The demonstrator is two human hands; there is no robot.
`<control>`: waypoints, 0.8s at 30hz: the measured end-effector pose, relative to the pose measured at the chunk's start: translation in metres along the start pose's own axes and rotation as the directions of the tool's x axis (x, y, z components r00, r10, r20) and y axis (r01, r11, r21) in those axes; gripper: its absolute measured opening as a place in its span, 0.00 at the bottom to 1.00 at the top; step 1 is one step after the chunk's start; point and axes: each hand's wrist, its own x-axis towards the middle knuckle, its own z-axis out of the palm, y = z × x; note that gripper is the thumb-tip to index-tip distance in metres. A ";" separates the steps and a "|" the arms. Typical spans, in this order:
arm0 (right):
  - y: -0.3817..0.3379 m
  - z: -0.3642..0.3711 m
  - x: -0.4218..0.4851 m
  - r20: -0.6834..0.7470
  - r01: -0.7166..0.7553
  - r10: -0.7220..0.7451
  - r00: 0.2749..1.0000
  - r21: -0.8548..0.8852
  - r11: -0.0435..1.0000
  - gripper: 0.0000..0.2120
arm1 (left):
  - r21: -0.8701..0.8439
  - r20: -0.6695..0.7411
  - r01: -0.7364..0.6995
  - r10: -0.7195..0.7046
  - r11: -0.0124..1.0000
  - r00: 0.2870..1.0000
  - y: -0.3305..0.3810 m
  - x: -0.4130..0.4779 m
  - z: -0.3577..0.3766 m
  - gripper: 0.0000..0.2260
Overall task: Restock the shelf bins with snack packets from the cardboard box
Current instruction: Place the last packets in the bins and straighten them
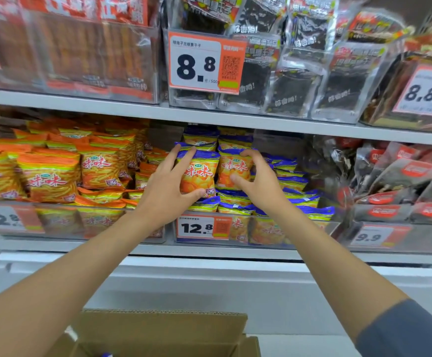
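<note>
Over the shelf bin, left grip pinches the left packet, right grip the right packet.

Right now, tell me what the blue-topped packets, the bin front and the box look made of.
The blue-topped packets: glossy printed plastic film, probably; they shine and crinkle. The bin front: clear rigid plastic, likely acrylic; packets show through it. The box: brown corrugated cardboard, matte; fluting shows along its cut edge.
</note>
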 end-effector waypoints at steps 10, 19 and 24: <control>-0.002 -0.002 -0.003 0.045 -0.019 0.017 0.999 0.049 0.999 0.24 | -0.004 -0.003 0.016 -0.016 1.000 1.000 0.002 0.000 -0.001 0.37; -0.017 -0.010 -0.051 -0.118 0.034 -0.041 0.992 -0.062 0.997 0.35 | -0.004 0.144 0.141 -0.139 0.990 0.980 0.017 -0.023 -0.018 0.49; -0.027 0.007 -0.094 -0.097 0.097 -0.114 0.989 -0.166 0.981 0.26 | 0.063 0.018 0.134 -0.136 0.989 0.991 0.023 -0.062 -0.027 0.38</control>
